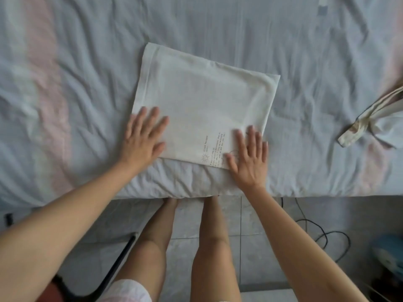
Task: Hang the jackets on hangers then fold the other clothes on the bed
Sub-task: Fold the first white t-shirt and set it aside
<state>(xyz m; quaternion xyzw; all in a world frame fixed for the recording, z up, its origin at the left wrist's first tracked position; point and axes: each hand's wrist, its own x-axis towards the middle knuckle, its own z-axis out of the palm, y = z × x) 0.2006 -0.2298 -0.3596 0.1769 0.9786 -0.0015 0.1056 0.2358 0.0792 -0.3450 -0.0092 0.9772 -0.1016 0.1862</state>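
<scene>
Folded white shirt (200, 105) at frame centre on the bed (305, 62). Left hand (142, 138) and right hand (248, 155), fingers straight, press flat on its near corners; its long axis runs toward upper left.

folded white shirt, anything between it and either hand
Nothing visible does. The left hand lies flat on the near left corner of the folded white shirt, the right hand on its near right corner, both directly on the cloth.
</scene>
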